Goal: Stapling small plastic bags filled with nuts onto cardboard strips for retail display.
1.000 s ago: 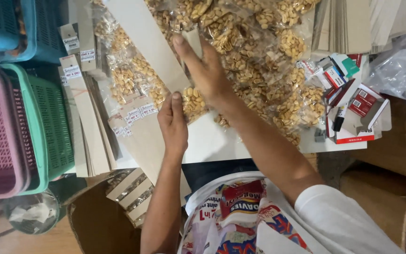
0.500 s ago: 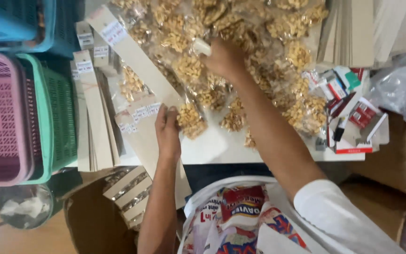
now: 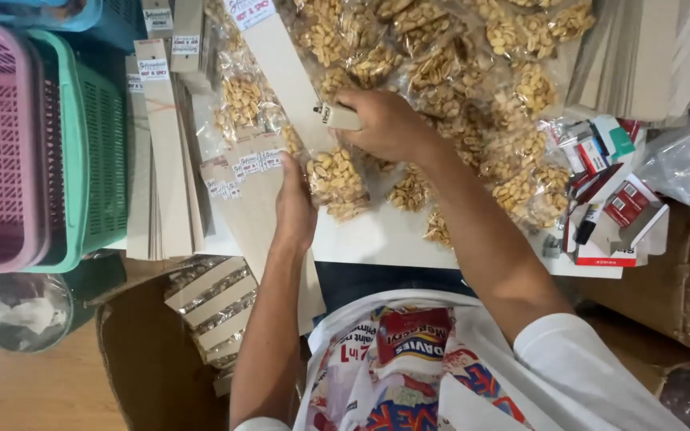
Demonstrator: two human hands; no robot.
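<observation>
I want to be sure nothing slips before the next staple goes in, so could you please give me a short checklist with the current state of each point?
1. Stapler firmly gripped in the right hand: ok.
2. Left hand holding the peanut packet against the cardboard strip: ok.
3. Stapler's mouth lined up over the packet's top edge: cannot tell, the hand hides it.
4. Left fingers out of the stapler's path: cannot tell.
5. More peanut packets within reach on the table: ok.
</observation>
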